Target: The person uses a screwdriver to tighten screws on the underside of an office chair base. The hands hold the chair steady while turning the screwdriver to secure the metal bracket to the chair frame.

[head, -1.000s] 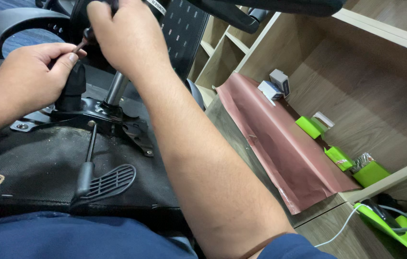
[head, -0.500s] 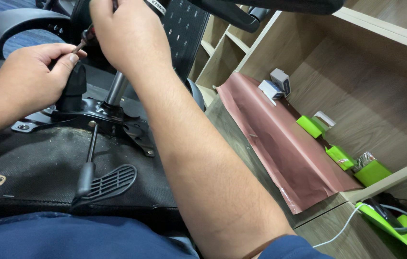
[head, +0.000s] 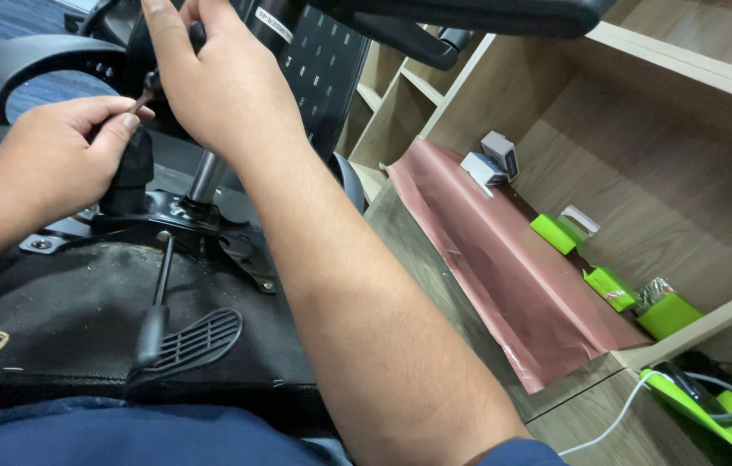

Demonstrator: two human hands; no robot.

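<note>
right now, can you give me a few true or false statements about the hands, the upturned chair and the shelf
1. The left hand pinches a thin tool above the black knob. True.
2. The right hand rests flat on the brown sheet. False: it is raised at the chair mechanism, with the forearm crossing the frame.
3. The paddle lever lies on the underside of the seat, with no hand on it. True.
4. The shelf holds red blocks. False: the small blocks there are bright green, beside two small grey and white boxes.
5. Both hands are gloved. False: both are bare.
</note>
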